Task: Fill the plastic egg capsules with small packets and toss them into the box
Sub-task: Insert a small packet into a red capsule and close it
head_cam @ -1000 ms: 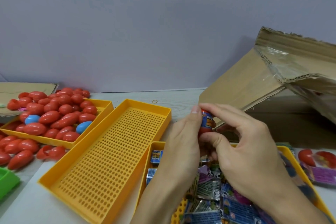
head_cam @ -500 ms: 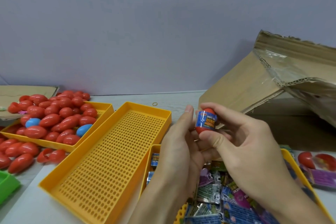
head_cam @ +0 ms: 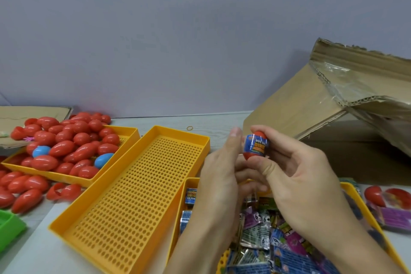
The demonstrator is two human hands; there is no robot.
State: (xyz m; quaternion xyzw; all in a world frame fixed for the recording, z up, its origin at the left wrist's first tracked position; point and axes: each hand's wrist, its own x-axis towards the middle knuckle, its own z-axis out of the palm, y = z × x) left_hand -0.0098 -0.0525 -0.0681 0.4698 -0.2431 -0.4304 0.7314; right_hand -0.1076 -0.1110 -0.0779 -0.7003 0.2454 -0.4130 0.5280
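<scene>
The right hand (head_cam: 298, 184) has a red egg capsule (head_cam: 255, 146) upright in its grip, forefinger on top and thumb beneath, a blue band around the shell. The left hand (head_cam: 220, 171) stands just beside it, fingers straight, gripping nothing. Both hover over the yellow tray (head_cam: 353, 187) of small packets (head_cam: 255, 236). Behind them sits the cardboard box (head_cam: 311, 104). Far left on the worktop (head_cam: 222, 121), another tray (head_cam: 131, 131) is heaped with red eggs (head_cam: 66, 140).

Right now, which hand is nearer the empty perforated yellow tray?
Left. The left hand hovers just beside the empty tray's right rim; the right hand is farther right, holding the wrapped egg capsule.
</scene>
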